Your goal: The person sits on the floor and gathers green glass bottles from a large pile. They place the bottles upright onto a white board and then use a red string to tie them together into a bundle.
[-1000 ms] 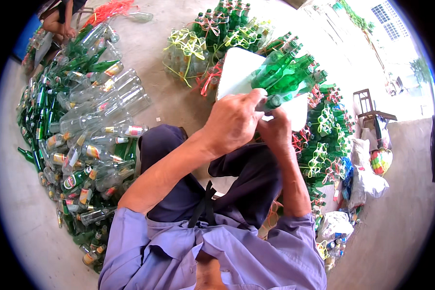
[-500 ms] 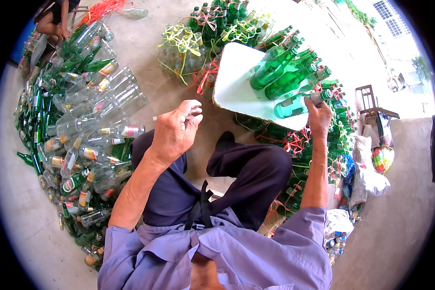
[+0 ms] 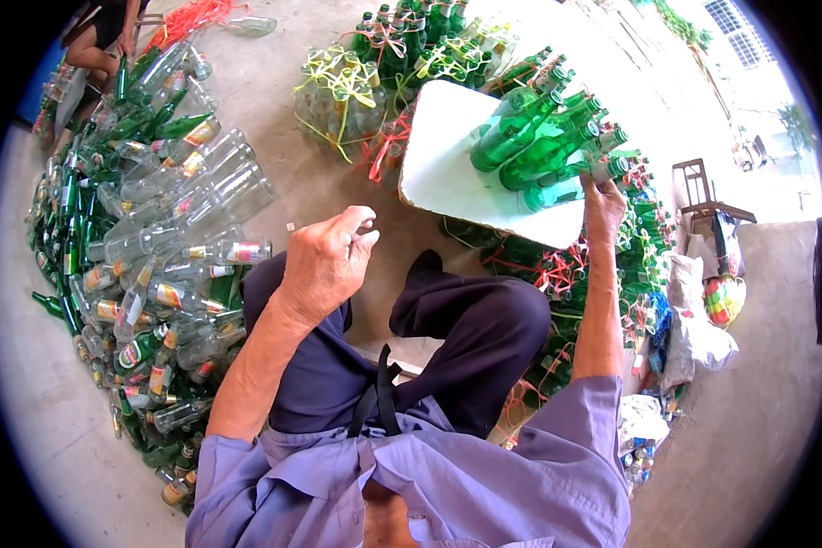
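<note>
My right hand (image 3: 604,212) grips a green glass bottle (image 3: 553,194) at its neck end. That bottle lies along the near side of several other green bottles (image 3: 548,151), grouped on a white board (image 3: 443,151) with their necks pointing up and to the right. Over my knee, my left hand (image 3: 327,265) is raised with its fingers curled in and the thumb near the index finger. Nothing shows in it. A large heap of loose clear and green bottles (image 3: 192,210) lies to my left.
Bottle bundles tied with yellow ribbon (image 3: 340,91) and red ribbon (image 3: 395,142) stand beyond and beneath the board. A person's leg and hand (image 3: 123,41) show at the far left, by orange-red string (image 3: 192,18). White sacks (image 3: 699,338) and a wooden chair (image 3: 699,192) are at right.
My right hand has pushed the bottle slightly up and inward against the group. My left hand has barely shifted. At the far left, the other person's hand has moved and a green bottle stands below it.
</note>
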The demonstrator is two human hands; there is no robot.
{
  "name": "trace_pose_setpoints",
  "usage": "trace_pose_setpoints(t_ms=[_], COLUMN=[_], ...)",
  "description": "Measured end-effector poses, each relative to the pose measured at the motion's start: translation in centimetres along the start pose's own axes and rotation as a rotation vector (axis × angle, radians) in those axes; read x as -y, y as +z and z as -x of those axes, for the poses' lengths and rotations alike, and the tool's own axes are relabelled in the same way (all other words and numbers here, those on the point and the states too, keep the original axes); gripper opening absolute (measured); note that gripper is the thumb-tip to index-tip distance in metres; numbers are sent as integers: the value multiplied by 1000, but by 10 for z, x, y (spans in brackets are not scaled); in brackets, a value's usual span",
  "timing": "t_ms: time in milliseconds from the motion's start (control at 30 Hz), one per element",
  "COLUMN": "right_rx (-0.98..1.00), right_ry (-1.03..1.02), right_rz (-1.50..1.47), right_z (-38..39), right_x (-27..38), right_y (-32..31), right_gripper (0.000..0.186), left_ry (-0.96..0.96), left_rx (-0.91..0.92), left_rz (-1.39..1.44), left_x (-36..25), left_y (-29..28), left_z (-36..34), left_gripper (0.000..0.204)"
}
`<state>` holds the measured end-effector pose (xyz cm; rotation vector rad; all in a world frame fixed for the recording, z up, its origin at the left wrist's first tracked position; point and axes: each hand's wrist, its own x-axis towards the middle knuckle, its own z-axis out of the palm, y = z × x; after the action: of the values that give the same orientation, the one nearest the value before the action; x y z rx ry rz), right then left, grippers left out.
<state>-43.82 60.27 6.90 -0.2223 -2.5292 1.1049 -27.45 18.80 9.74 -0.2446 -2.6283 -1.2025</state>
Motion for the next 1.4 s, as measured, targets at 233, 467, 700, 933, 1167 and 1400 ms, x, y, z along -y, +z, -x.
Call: trace_pose_setpoints(t_ms=[233, 467, 700, 933, 1167, 1400], right_rx=[69, 404, 739, 790, 794, 793], right_ry=[142, 509, 409, 558, 606, 647], right_rz=[-77, -388, -128, -148, -119, -121], right_z=[16, 98, 97, 94, 89, 78], right_x=[-33, -43, -20, -20, -7, -17], right_y=[12, 16, 28, 40, 42, 44], right_gripper=[56, 52, 38, 41, 42, 45], left_ry=[13, 63, -208, -521, -784, -855], left_rx=[-90, -204, -462, -187, 335, 631], left_rz=[63, 162, 29, -628, -1062, -1179], left_x=[1, 14, 79, 262, 343, 365], left_y=[-4, -24, -94, -151, -236, -248], left_z=[1, 16, 78, 249, 332, 336], left_gripper=[19, 17, 11, 19, 43, 44])
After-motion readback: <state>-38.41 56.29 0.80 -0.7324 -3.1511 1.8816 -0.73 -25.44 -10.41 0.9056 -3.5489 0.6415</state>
